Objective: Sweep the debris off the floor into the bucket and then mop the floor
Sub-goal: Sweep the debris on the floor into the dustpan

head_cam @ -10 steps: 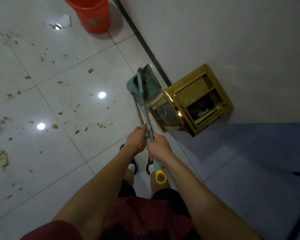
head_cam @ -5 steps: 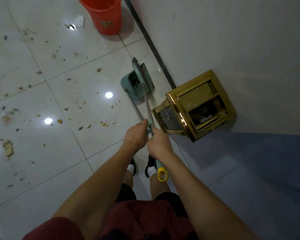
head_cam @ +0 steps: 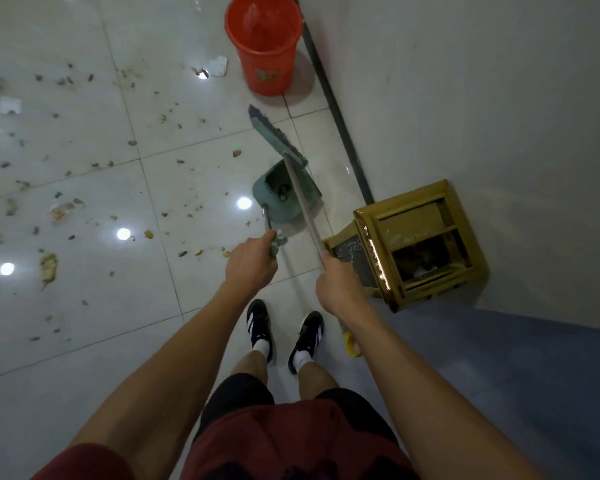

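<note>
My left hand [head_cam: 252,263] grips the handle of a green dustpan [head_cam: 284,199] that stands on the white tiled floor in front of me. My right hand [head_cam: 338,284] holds the metal handle of a green broom [head_cam: 278,138], whose head is lifted over the dustpan and points toward the orange bucket [head_cam: 264,43] by the wall. The yellow end of the broom handle sticks out behind my right wrist. Debris [head_cam: 49,266], scraps and crumbs, is scattered over the tiles to the left.
A gold-framed box [head_cam: 420,244] lies tilted against the wall on my right. A dark baseboard strip [head_cam: 336,112] runs along the wall's foot. A white paper scrap [head_cam: 219,65] lies left of the bucket. My black shoes [head_cam: 284,336] stand on the tile.
My hands have moved apart, separating broom from dustpan. The broom head has lifted out and swung toward the bucket. The view has shifted so the whole bucket shows.
</note>
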`<state>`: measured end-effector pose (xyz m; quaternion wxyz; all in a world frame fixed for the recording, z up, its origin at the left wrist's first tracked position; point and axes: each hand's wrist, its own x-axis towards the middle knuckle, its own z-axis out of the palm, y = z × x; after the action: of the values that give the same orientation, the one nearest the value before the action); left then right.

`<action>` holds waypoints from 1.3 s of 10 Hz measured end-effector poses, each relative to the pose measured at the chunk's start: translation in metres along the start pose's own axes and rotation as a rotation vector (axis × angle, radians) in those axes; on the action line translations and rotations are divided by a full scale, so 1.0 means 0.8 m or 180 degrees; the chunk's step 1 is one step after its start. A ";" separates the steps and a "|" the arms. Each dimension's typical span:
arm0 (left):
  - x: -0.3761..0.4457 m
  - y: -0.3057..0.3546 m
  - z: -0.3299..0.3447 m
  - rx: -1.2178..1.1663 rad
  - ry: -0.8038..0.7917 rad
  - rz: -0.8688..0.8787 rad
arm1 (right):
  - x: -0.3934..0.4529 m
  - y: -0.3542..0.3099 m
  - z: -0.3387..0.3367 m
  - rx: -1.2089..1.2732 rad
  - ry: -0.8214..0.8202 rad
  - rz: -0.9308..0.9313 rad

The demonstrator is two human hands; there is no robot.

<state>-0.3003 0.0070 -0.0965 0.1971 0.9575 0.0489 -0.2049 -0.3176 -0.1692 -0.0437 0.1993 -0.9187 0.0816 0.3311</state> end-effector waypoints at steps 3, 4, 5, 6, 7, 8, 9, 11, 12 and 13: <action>-0.081 -0.051 -0.028 -0.0154 0.0192 -0.0650 | 0.028 0.014 0.002 0.0385 -0.0182 0.0131; -0.102 -0.076 -0.038 -0.0284 0.0333 -0.0943 | 0.030 0.016 0.000 0.0342 -0.0268 0.0179; -0.118 -0.101 -0.045 -0.0368 0.0475 -0.1191 | 0.033 0.008 0.004 0.0286 -0.0351 0.0210; -0.129 -0.127 -0.051 -0.0386 0.0570 -0.1320 | 0.036 -0.010 0.011 0.0281 -0.0423 0.0302; -0.132 -0.158 -0.060 -0.0392 0.0517 -0.1427 | 0.043 -0.033 0.022 0.0248 -0.0503 0.0453; -0.127 -0.194 -0.072 -0.0452 0.0478 -0.1463 | 0.050 -0.062 0.041 0.0169 -0.0549 0.0595; -0.117 -0.239 -0.089 -0.0483 0.0464 -0.1474 | 0.064 -0.095 0.070 0.0120 -0.0717 0.0749; -0.095 -0.331 -0.133 -0.0642 0.0323 -0.1521 | 0.082 -0.181 0.139 0.0245 -0.1109 0.0916; -0.088 -0.375 -0.152 -0.0712 0.0218 -0.1490 | 0.081 -0.245 0.173 0.0169 -0.1084 0.0920; -0.082 -0.413 -0.166 -0.0692 0.0144 -0.1441 | 0.077 -0.296 0.199 0.0412 -0.1091 0.0937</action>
<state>-0.3682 0.3619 -0.0760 0.2468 0.8996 0.2883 -0.2159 -0.2952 0.1116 -0.1208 0.2183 -0.8126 0.2006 0.5019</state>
